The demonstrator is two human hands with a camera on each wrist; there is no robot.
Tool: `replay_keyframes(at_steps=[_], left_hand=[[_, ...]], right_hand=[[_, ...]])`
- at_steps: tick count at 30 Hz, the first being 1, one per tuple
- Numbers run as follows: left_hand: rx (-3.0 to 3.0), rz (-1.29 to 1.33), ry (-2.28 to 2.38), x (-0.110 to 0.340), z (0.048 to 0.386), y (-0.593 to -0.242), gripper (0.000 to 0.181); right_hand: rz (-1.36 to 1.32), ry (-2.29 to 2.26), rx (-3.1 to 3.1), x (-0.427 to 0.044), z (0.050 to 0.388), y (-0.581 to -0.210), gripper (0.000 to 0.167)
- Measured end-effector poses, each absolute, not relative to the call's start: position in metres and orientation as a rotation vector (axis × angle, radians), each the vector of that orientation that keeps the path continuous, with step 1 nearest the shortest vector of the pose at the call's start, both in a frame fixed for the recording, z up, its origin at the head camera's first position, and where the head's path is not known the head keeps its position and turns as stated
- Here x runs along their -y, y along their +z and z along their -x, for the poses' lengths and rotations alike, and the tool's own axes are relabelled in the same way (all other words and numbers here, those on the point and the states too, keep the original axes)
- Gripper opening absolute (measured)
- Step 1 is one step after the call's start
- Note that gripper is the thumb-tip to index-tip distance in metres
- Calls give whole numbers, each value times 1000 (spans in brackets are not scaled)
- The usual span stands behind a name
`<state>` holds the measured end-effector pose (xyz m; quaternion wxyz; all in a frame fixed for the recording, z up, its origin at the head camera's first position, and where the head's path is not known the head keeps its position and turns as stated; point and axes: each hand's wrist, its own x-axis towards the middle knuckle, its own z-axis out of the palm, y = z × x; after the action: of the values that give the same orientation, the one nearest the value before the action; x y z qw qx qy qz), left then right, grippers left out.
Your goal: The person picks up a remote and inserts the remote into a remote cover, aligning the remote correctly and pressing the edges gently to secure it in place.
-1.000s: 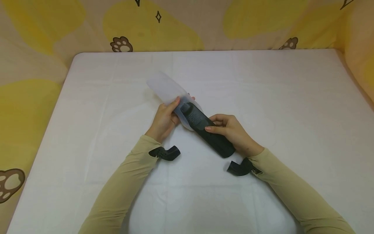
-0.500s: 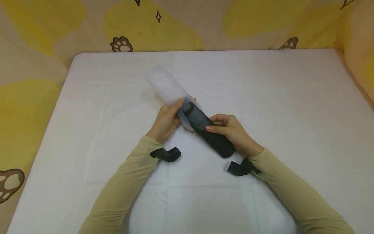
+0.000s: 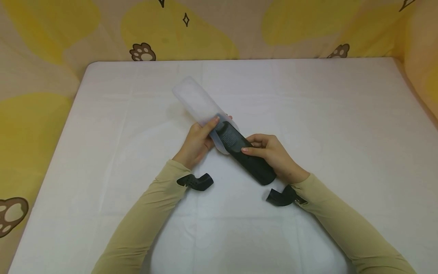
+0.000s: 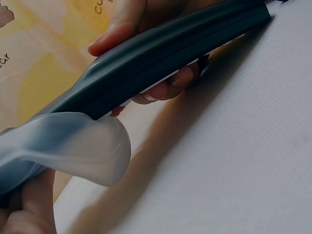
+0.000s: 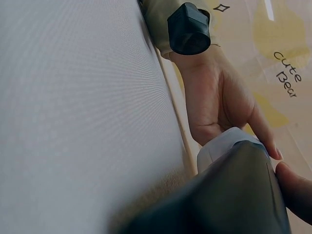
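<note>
A dark green, long object lies diagonally in the head view, its upper-left end inside the mouth of a translucent, frosted sleeve. The left hand grips the sleeve near its mouth, thumb on top, other fingers mostly hidden behind. Thumb and fingers of the right hand pinch the dark object around its middle. In the left wrist view the sleeve's flared lip wraps the end of the dark object. The right wrist view shows the left hand behind the pale sleeve edge.
Both hands are over a white-covered table. A yellow and beige patterned cloth hangs behind it and at the sides. Black wrist-mounted devices sit on the left cuff and the right cuff.
The left hand and the sleeve have shifted slightly right, towards the dark object, and the sleeve's far end has swung up a little. The right hand has barely moved.
</note>
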<state>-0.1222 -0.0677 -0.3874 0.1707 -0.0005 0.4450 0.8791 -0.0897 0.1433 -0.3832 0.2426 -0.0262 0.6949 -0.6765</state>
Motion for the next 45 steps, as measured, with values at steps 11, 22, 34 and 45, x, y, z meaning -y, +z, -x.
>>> replay_keyframes(at_steps=[11, 22, 34, 45], left_hand=[[-1263, 28, 2491, 66, 122, -387, 24], [-1333, -74, 2446, 67, 123, -389, 32], [-1264, -2, 2459, 66, 122, -389, 19], [-1251, 22, 2589, 67, 123, -389, 20]], right_hand=[[70, -1866, -1875, -143, 89, -383, 26], [67, -1898, -1876, -143, 88, -384, 28], [67, -1988, -1816, -141, 88, -385, 29], [154, -1893, -1758, -143, 90, -385, 33]])
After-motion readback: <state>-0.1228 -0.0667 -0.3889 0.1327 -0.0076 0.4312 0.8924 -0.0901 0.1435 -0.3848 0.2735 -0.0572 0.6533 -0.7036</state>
